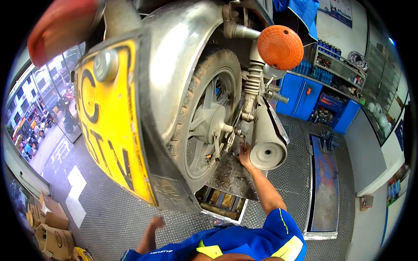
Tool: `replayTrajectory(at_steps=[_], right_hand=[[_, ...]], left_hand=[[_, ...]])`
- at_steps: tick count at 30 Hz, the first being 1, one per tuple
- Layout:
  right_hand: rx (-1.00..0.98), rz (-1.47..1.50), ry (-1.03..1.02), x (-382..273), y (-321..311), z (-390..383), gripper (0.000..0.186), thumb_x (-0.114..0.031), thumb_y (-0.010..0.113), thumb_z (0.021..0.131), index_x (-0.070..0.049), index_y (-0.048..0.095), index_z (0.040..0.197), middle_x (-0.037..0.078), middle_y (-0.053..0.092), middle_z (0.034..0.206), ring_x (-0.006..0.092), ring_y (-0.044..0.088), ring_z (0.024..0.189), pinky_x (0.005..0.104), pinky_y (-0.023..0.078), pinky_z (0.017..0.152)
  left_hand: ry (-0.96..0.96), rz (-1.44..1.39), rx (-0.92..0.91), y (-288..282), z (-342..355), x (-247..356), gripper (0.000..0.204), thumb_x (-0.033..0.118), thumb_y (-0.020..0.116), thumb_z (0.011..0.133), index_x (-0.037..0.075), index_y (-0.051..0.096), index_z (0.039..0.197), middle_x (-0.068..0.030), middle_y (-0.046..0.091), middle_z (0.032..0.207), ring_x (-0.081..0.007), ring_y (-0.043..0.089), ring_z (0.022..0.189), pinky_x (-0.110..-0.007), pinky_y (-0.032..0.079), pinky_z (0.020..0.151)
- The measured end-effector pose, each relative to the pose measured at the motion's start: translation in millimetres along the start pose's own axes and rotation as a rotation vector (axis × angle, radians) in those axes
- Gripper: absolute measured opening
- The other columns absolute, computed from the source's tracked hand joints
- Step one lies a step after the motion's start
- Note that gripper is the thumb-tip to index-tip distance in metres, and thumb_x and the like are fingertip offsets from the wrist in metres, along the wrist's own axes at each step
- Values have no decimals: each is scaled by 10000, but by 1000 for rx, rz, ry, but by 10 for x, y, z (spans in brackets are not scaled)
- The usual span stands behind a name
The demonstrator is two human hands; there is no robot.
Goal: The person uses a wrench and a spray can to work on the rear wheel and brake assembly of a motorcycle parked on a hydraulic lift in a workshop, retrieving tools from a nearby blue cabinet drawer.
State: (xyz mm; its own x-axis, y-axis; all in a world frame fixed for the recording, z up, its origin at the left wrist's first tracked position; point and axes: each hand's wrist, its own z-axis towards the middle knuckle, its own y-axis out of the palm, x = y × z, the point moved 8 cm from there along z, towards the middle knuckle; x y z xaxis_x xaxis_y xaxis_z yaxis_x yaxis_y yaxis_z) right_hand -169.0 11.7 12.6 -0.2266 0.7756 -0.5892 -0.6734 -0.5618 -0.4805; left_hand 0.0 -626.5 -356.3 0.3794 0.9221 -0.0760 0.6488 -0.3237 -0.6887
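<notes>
A motorcycle's rear end fills the middle, with its dusty rear wheel (209, 113) under a silver fender (167, 65). My right hand (245, 155) reaches in between the wheel and the muffler (267, 145), just below the axle end (227, 128). Its fingers look curled there; what they grip is too small to make out. Below the yellow licence plate (109, 117), my left hand (156, 223) hangs low, away from the motorcycle. Motion smears its fingers. A spring shock absorber (252, 82) stands above the axle.
An orange turn signal (280, 47) juts out above the muffler. Beneath the wheel is an open-topped metal frame (223, 204). A blue lift platform (323, 182) lies to the right, blue cabinets (298, 96) stand behind, and cardboard boxes (54, 239) sit at the lower left.
</notes>
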Motion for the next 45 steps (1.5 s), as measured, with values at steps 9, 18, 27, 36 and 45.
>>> replayTrajectory(at_steps=[9, 18, 27, 36, 45], right_hand=[[-114, -159, -20, 34, -747, -533, 330, -231, 600, 975, 40, 587, 1163, 328, 622, 1045, 547, 559, 1021, 563, 415, 929], [-391, 183, 414, -1388, -836, -896, 710, -175, 563, 992, 147, 170, 1488, 450, 581, 1120, 518, 615, 1101, 501, 471, 984], [-450, 350, 681, -1814, -1195, -632, 620, -118, 584, 977, 84, 282, 1478, 289, 637, 1024, 291, 577, 680, 389, 485, 590], [-316, -194, 292, -1677, -976, -768, 452, -133, 561, 955, 175, 448, 1266, 358, 636, 768, 538, 649, 769, 539, 532, 712], [101, -507, -277, -830, -485, -348, 372, -228, 584, 954, 116, 542, 1090, 314, 591, 817, 498, 579, 778, 493, 485, 720]], left_hand=[[-90, -1154, 923, -4286, -84, -317, 428, 403, 621, 834, 55, 711, 1066, -170, 705, 1136, -332, 687, 1007, -461, 552, 843], [338, 144, 398, -1368, 700, 1008, 352, 345, 636, 829, 29, 720, 960, -199, 723, 1012, -341, 713, 864, -475, 586, 734], [229, -570, -139, 1563, -598, 856, 371, 411, 655, 818, 91, 688, 1002, -142, 725, 875, -321, 709, 822, -469, 542, 796], [-15, -672, -245, 2255, -813, 951, 349, 419, 652, 825, 107, 685, 979, -117, 730, 941, -286, 706, 878, -467, 540, 792], [-318, -1593, -176, 1472, -102, 1262, 276, 372, 564, 871, 111, 620, 938, -153, 648, 939, -317, 642, 947, -505, 513, 770]])
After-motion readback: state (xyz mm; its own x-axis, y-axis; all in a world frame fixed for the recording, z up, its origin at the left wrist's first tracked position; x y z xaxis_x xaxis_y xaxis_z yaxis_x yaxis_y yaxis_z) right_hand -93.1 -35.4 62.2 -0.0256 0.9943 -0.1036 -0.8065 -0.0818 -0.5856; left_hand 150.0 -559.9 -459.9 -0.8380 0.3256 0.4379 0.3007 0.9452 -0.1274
